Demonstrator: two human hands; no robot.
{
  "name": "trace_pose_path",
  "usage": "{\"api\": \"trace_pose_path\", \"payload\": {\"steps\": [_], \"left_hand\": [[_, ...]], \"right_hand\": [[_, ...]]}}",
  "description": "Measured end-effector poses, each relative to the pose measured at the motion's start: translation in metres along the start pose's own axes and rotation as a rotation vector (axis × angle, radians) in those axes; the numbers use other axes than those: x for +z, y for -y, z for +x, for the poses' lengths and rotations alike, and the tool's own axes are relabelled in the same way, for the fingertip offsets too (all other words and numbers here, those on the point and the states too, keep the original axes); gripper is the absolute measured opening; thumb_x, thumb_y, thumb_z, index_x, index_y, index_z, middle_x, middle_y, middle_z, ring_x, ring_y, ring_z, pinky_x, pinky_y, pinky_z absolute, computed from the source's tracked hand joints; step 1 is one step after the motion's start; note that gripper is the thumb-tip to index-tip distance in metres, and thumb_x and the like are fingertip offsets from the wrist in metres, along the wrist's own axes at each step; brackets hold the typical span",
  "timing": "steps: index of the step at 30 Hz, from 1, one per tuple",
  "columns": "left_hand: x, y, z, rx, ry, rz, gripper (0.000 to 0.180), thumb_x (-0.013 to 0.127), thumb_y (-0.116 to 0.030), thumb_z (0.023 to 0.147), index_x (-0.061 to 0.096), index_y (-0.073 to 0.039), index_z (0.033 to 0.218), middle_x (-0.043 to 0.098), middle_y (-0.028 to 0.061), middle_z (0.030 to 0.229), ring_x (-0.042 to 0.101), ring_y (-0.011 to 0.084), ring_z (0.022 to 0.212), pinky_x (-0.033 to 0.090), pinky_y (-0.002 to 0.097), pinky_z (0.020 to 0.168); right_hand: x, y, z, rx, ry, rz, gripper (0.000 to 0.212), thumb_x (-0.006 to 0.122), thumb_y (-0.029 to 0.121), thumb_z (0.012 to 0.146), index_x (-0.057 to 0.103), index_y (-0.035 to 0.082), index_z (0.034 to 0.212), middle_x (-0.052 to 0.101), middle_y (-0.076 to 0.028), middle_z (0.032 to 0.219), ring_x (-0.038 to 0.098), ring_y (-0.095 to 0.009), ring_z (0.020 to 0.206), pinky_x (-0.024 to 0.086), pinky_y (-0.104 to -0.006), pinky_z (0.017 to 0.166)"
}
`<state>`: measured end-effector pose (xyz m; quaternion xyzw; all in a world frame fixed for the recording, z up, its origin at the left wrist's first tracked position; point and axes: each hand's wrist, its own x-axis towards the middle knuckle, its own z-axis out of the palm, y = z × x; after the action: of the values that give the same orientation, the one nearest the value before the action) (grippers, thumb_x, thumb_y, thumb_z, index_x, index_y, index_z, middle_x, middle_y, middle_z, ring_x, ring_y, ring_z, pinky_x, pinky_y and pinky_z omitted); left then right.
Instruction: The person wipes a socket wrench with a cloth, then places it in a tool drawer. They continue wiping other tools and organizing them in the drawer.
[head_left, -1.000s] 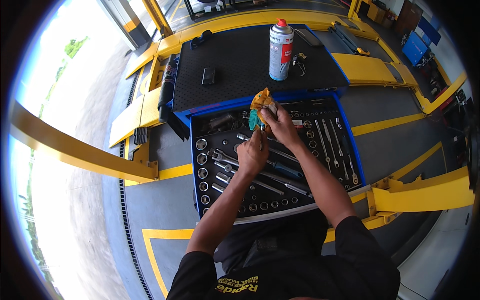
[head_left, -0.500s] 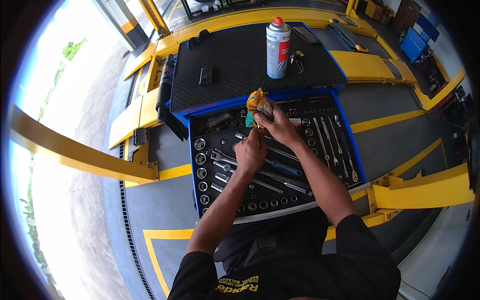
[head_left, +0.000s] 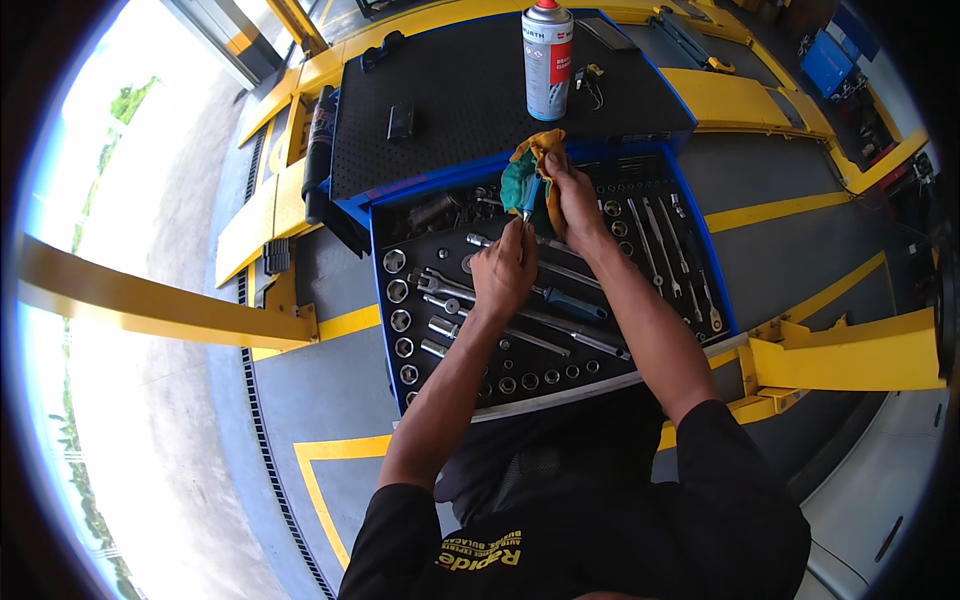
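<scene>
black-topped bench [head_left: 455,125] ahead; your left hand [head_left: 503,268] pinches a blue-handled tool [head_left: 531,194] low (seemingly to leave the rest free), your right hand [head_left: 580,205] clamping an orange-green cloth [head_left: 515,183] behind it

Red-capped spray can [head_left: 547,68] upright on black mat [head_left: 455,95].

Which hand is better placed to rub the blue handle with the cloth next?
Probably the right hand: it holds the orange and green cloth, right by the blue-handled tool. The left hand pinches that tool just below its handle, so it seems better placed to steady it.
</scene>
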<state>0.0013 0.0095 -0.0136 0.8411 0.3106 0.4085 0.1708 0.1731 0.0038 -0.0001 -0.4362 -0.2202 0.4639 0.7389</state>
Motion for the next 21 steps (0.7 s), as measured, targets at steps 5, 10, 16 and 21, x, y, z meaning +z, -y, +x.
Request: {"api": "trace_pose_path", "payload": {"steps": [5, 10, 16, 21], "left_hand": [[-0.001, 0.001, 0.006, -0.023, -0.053, 0.018, 0.015, 0.067, -0.017, 0.107, 0.066, -0.003, 0.113, 0.068, 0.0159, 0.066, 0.070, 0.0368, 0.057, 0.052, 0.0476, 0.051], [-0.001, 0.013, -0.001, -0.017, -0.039, 0.043, 0.013, 0.068, -0.015, 0.104, 0.064, -0.005, 0.110, 0.068, 0.0158, 0.066, 0.070, 0.0369, 0.058, 0.053, 0.0472, 0.052], [-0.008, 0.015, -0.006, 0.047, 0.004, 0.078, 0.014, 0.069, -0.014, 0.103, 0.058, -0.007, 0.099, 0.068, 0.0158, 0.066, 0.071, 0.0367, 0.059, 0.054, 0.0470, 0.053], [0.002, -0.004, -0.004, 0.021, 0.040, 0.056, 0.013, 0.067, -0.015, 0.105, 0.059, -0.007, 0.098, 0.067, 0.0159, 0.066, 0.070, 0.0374, 0.059, 0.053, 0.0478, 0.052]], "right_hand": [[-0.022, 0.012, 0.002, 0.013, 0.217, 0.169, 0.049, 0.058, 0.044, 0.114, 0.063, 0.006, 0.143, 0.072, -0.005, 0.127, 0.070, -0.013, 0.118, 0.059, -0.0353, 0.102], [0.019, 0.005, -0.021, -0.277, 0.347, -0.423, 0.059, 0.069, 0.030, 0.110, 0.048, 0.003, 0.157, 0.066, -0.008, 0.137, 0.064, -0.015, 0.126, 0.054, -0.0337, 0.109], [0.024, -0.003, -0.026, -0.415, 0.239, -0.567, 0.041, 0.070, 0.021, 0.109, 0.056, 0.002, 0.143, 0.067, -0.006, 0.123, 0.065, -0.012, 0.110, 0.055, -0.0308, 0.096], [0.012, -0.002, -0.013, -0.418, -0.002, -0.541, 0.027, 0.062, 0.022, 0.110, 0.067, -0.002, 0.121, 0.074, -0.005, 0.095, 0.068, -0.012, 0.088, 0.055, -0.0340, 0.082]]}}
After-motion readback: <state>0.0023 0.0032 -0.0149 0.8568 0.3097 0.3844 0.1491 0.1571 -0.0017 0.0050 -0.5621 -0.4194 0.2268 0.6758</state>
